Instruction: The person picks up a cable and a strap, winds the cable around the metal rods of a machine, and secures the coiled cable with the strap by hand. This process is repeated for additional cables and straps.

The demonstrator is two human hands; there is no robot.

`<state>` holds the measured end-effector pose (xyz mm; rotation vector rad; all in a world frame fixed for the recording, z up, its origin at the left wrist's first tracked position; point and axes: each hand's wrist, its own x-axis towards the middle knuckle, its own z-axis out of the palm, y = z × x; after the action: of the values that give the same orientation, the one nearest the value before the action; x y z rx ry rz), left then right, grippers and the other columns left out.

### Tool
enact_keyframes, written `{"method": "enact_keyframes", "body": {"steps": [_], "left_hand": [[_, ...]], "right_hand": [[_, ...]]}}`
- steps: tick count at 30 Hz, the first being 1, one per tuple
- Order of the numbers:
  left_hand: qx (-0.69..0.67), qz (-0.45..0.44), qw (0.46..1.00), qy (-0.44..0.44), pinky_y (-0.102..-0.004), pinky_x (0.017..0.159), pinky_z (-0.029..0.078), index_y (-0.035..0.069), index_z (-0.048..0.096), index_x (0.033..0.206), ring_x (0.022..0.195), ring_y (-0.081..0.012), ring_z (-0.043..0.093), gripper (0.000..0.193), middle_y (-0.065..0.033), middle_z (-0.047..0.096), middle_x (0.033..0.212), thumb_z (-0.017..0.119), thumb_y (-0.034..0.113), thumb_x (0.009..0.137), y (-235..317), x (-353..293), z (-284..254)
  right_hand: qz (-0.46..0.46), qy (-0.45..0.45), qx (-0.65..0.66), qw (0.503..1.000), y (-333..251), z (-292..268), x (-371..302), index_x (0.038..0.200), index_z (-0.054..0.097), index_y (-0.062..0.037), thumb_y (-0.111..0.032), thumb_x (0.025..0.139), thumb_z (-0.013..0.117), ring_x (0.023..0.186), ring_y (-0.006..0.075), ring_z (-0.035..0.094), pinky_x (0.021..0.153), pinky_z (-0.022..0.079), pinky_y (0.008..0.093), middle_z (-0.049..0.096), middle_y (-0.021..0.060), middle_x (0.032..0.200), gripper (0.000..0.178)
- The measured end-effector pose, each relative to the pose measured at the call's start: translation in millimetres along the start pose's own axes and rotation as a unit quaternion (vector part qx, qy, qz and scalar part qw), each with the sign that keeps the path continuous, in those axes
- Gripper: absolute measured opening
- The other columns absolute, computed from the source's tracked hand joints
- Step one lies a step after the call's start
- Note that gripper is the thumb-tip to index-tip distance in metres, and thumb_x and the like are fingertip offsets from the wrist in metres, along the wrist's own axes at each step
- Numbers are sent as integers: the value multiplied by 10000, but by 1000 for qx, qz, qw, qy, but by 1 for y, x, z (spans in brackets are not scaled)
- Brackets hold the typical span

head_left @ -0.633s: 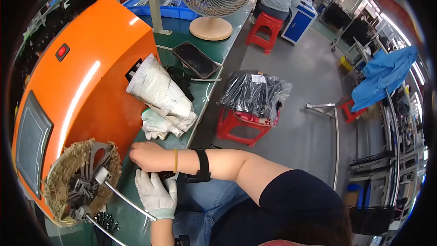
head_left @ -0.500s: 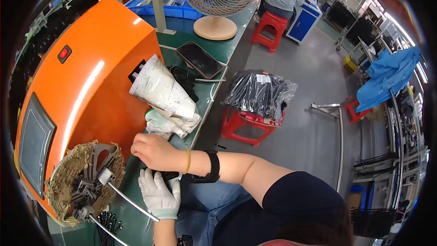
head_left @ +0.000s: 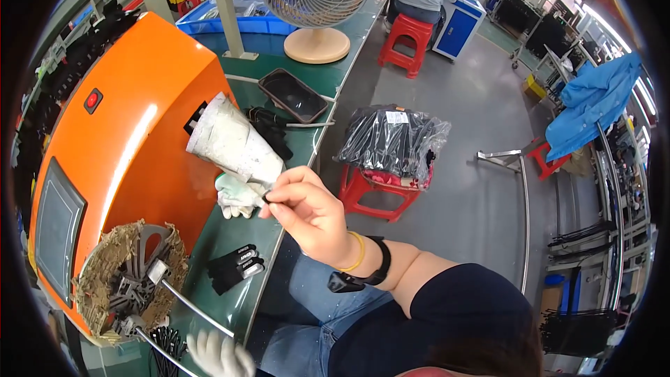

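My right hand (head_left: 312,215) is bare and raised over the table's front edge. Its thumb and fingertips are pinched together around a tiny dark thing, too small to name. Low in the view, my left hand (head_left: 218,355) wears a white glove. Its fingers look stretched out and hold nothing visible, though motion blurs them. Between the hands, several flat black pieces (head_left: 234,270) with pale-marked ends lie on the green table (head_left: 241,234). Behind my right fingertips is a loose white glove (head_left: 236,195), beside a white taped cone (head_left: 241,136).
A large orange machine (head_left: 150,112) fills the left, with a tan-fringed opening (head_left: 91,286) around metal parts. Curved metal rods (head_left: 195,307) stick out near my left hand. A phone (head_left: 293,95) and a fan (head_left: 317,45) stand farther back. Right of the table, a red stool (head_left: 380,199) carries bagged black goods.
My right hand has lifted up and right, away from beside the machine. My gloved left hand has dropped toward the lower edge. The black pieces on the table have come into full sight.
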<state>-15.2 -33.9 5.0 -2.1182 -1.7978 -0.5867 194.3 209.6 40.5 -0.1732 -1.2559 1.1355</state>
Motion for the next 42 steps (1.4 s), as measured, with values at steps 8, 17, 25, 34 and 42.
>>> {"method": "enact_keyframes", "body": {"steps": [8,17,25,34,42], "left_hand": [[220,-430,872,-81,-420,935,354,15,465,1223,1101,-365,449,421,-212,445,1240,502,262,884,-81,-132,-44],[271,-340,900,-34,-332,724,478,38,637,963,815,-262,597,186,-115,617,972,560,168,855,-95,-118,-50],[-155,-389,890,180,-326,644,474,55,620,831,710,-257,574,185,-91,603,781,575,-24,670,22,-74,-5],[-229,-202,926,222,-334,519,434,80,640,840,583,-245,541,138,-81,557,661,668,131,715,42,6,-2],[-219,-183,924,254,-362,504,445,96,607,735,611,-266,567,218,-50,569,664,592,305,794,45,15,0]], "right_hand": [[184,-87,77,976,-1,21,17,1052,503,39,70,841,492,872,196,604,754,505,308,572,141,966,214],[123,-45,238,962,24,21,34,1033,467,80,30,840,529,792,131,590,716,480,214,545,84,885,209],[232,-207,183,933,4,27,0,1071,491,46,-48,879,479,831,204,586,768,473,322,582,150,950,214],[165,-228,62,958,-31,70,-70,1043,497,11,14,854,371,720,247,500,651,438,339,518,179,932,227],[28,-244,16,969,-11,59,-73,1029,487,-2,-20,880,365,689,255,472,629,417,336,519,155,927,194]]}}
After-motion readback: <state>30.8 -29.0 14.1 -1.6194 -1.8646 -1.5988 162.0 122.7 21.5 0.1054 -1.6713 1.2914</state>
